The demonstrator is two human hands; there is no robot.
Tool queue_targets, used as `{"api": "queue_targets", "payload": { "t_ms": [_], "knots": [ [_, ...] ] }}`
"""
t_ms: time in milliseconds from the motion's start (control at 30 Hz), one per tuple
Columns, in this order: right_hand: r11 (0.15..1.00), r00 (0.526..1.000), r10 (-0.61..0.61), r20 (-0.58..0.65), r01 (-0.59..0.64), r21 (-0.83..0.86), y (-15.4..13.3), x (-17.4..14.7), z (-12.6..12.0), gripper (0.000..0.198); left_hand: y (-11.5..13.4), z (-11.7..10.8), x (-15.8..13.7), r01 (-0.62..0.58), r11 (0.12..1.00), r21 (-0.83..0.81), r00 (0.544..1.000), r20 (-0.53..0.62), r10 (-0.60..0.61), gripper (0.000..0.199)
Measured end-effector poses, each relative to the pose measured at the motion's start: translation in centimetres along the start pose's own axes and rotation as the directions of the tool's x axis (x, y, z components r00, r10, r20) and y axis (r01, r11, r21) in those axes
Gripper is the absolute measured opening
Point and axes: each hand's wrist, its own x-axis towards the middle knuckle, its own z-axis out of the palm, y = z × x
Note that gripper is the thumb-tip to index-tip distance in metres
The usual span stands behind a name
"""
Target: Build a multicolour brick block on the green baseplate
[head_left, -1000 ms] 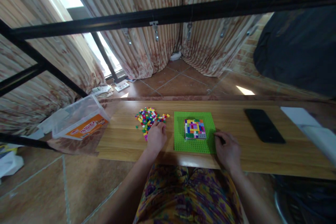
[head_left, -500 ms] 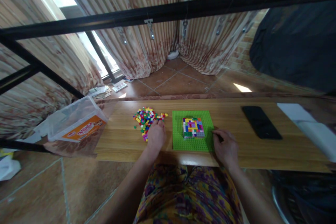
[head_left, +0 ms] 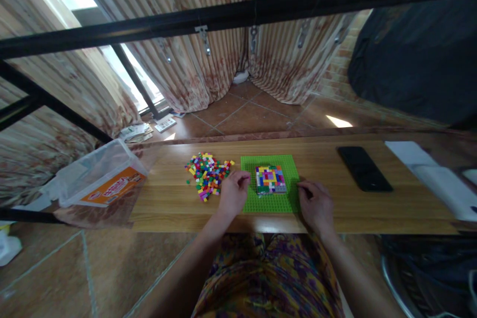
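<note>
A green studded baseplate lies on the table with a square, multicoloured block of small toy bricks built up on it. Over the plate's left edge is my left hand, its thumb and fingers pinched together; whatever is between them is too small to make out. My right hand rests at the right edge of the plate, fingers curled, thumb and forefinger closed at that edge. To the left of the plate spreads a pile of loose small bricks in many colours.
The wooden table also bears a black phone and white paper at the right. A clear plastic box with an orange label stands off its left end. A black metal bar crosses above, before the curtains.
My left hand has moved right, from the loose brick pile to the baseplate's left edge, fingers pinched. My right hand stays at the plate's right edge. The whole view has shifted slightly.
</note>
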Motion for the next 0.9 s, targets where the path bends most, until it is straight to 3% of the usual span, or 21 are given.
{"api": "queue_targets", "payload": {
  "t_ms": [400, 667, 900],
  "knots": [
    [1.000, 1.000, 0.016, -0.014, -0.017, -0.012, 0.0, 0.0, 0.2, 0.023, 0.4, 2.2, 0.5, 0.057, 0.955, -0.291, 0.997, -0.032, -0.069, 0.012],
    [1.000, 1.000, 0.008, -0.015, -0.009, -0.020, -0.3, 0.1, 0.0, 0.023, -0.4, 3.3, 1.0, 0.214, 0.796, -0.566, 0.972, 0.039, -0.234, 0.007],
    [1.000, 1.000, 0.014, -0.004, -0.014, -0.014, -0.1, 0.0, 0.1, 0.024, 0.7, 2.9, 1.5, 0.303, 0.688, -0.660, 0.942, 0.098, -0.321, 0.007]
  ]
}}
